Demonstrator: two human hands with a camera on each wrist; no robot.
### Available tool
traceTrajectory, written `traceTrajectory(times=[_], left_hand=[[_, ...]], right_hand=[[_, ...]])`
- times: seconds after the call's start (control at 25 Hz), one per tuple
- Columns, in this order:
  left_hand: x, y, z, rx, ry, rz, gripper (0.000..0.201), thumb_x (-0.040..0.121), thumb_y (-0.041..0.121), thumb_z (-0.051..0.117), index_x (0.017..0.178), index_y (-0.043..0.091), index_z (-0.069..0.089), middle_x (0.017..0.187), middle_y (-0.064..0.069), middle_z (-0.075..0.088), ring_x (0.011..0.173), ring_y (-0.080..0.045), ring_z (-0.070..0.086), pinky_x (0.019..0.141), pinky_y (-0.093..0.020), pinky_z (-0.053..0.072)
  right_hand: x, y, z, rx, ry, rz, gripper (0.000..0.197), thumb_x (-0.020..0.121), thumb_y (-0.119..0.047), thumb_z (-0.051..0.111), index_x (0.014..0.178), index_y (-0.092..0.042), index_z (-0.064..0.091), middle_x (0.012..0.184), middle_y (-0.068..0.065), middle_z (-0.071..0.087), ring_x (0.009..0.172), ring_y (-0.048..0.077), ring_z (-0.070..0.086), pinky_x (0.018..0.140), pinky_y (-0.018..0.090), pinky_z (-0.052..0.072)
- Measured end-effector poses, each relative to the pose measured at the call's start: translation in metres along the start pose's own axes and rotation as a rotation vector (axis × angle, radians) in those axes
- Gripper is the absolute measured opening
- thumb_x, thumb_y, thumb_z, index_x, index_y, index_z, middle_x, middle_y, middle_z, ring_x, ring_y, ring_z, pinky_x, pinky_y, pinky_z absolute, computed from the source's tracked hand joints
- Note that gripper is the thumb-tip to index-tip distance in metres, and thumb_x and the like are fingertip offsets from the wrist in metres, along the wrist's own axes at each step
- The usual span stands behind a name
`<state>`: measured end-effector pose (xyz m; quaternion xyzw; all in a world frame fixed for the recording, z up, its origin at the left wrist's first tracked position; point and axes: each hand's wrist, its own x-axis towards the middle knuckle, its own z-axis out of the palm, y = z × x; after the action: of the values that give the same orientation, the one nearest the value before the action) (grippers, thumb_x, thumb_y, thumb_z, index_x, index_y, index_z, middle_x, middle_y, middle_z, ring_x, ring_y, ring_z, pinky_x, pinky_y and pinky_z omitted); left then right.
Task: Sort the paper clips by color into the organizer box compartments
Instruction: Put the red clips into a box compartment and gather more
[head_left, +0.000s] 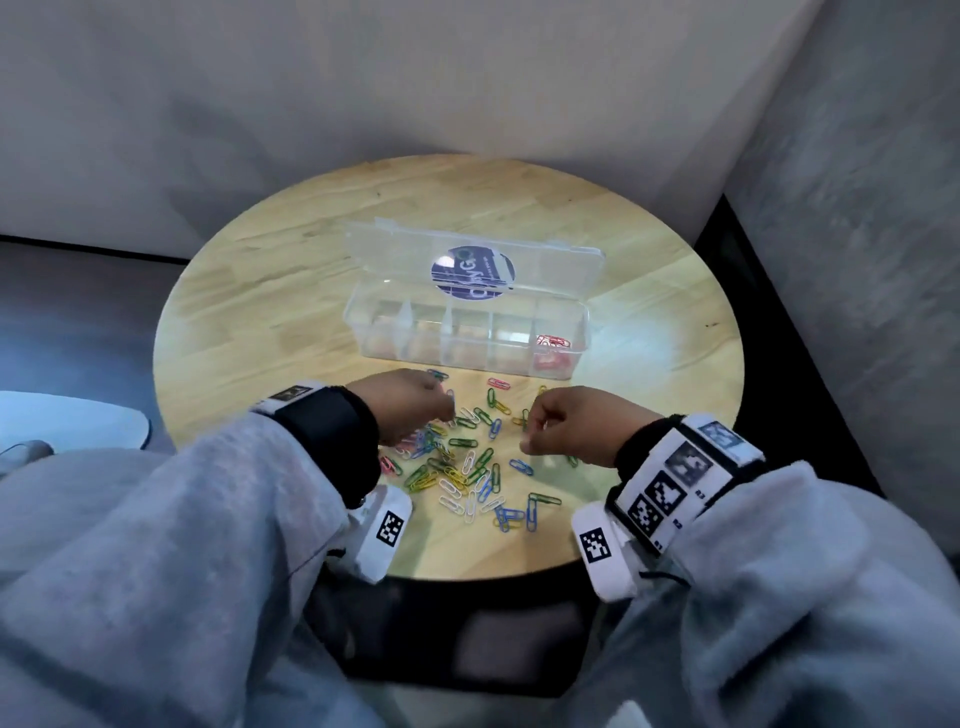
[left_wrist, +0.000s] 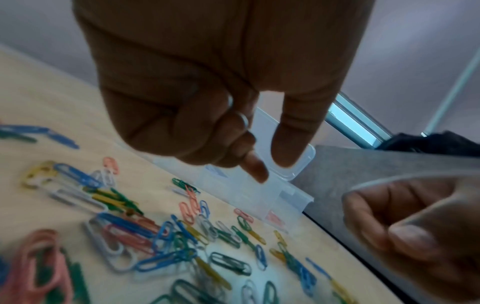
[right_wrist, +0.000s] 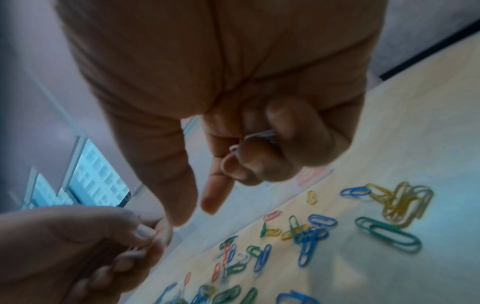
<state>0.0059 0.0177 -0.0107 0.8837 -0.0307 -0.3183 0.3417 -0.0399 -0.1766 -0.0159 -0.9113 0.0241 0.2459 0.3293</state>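
A clear organizer box (head_left: 457, 358) with its lid open stands at mid table; red clips (head_left: 553, 343) lie in its rightmost compartment. A loose pile of paper clips (head_left: 467, 467) in blue, green, yellow, pink and white lies in front of it. My left hand (head_left: 439, 410) hovers over the pile's left side, its curled fingers holding a white clip (left_wrist: 244, 120), index and thumb stretched out. My right hand (head_left: 532, 431) hovers over the right side, curled fingers gripping white clips (right_wrist: 259, 136), index and thumb pointing down. The hands are close together, apart from the box.
The round wooden table (head_left: 291, 291) stands against a grey wall; its near edge is just below my wrists. A dark floor strip (head_left: 779, 364) runs along the right. The other box compartments look empty through the plastic.
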Motion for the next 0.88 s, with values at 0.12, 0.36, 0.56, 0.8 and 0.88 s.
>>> traceTrajectory(times=[0.12, 0.36, 0.56, 0.8, 0.88], left_hand=[[0.0, -0.01, 0.005, 0.327, 0.013, 0.079, 0.011, 0.079, 0.021, 0.061, 0.071, 0.02, 0.054, 0.062, 0.006, 0.051, 0.056, -0.01, 0.043, 0.056, -0.021, 0.035], [-0.005, -0.013, 0.022, 0.575, -0.114, 0.104, 0.019, 0.073, 0.015, 0.061, 0.083, 0.03, 0.06, 0.067, 0.009, 0.054, 0.06, -0.006, 0.049, 0.048, -0.018, 0.033], [0.002, -0.021, 0.027, 0.643, -0.124, 0.133, 0.019, 0.071, 0.017, 0.066, 0.082, 0.03, 0.058, 0.08, 0.008, 0.058, 0.078, -0.014, 0.054, 0.057, -0.022, 0.037], [0.004, -0.024, 0.033, 0.693, -0.097, 0.199, 0.017, 0.072, 0.023, 0.069, 0.08, 0.029, 0.057, 0.08, 0.009, 0.054, 0.078, -0.014, 0.051, 0.053, -0.021, 0.031], [0.004, -0.025, 0.034, 0.702, -0.101, 0.209, 0.015, 0.073, 0.024, 0.069, 0.081, 0.03, 0.058, 0.082, 0.009, 0.055, 0.078, -0.014, 0.051, 0.055, -0.022, 0.033]], right_hand=[[-0.005, -0.016, 0.012, -0.138, 0.025, -0.057, 0.012, 0.078, -0.019, 0.071, 0.076, -0.022, 0.059, 0.063, -0.01, 0.047, 0.056, 0.003, 0.043, 0.054, 0.019, 0.034], [0.008, -0.016, 0.029, -0.359, -0.098, -0.018, 0.024, 0.075, -0.018, 0.071, 0.096, -0.029, 0.066, 0.064, -0.012, 0.039, 0.056, 0.001, 0.039, 0.056, 0.023, 0.036], [0.018, -0.015, 0.035, -0.443, -0.162, -0.032, 0.03, 0.075, -0.024, 0.072, 0.103, -0.031, 0.062, 0.072, -0.013, 0.042, 0.068, 0.008, 0.046, 0.071, 0.028, 0.043], [0.022, -0.015, 0.044, -0.542, -0.134, -0.068, 0.028, 0.073, -0.022, 0.071, 0.096, -0.029, 0.055, 0.084, -0.007, 0.048, 0.087, 0.019, 0.052, 0.08, 0.036, 0.051], [0.022, -0.014, 0.044, -0.535, -0.109, -0.077, 0.026, 0.072, -0.024, 0.071, 0.089, -0.029, 0.052, 0.082, -0.008, 0.047, 0.086, 0.019, 0.051, 0.078, 0.036, 0.05]])
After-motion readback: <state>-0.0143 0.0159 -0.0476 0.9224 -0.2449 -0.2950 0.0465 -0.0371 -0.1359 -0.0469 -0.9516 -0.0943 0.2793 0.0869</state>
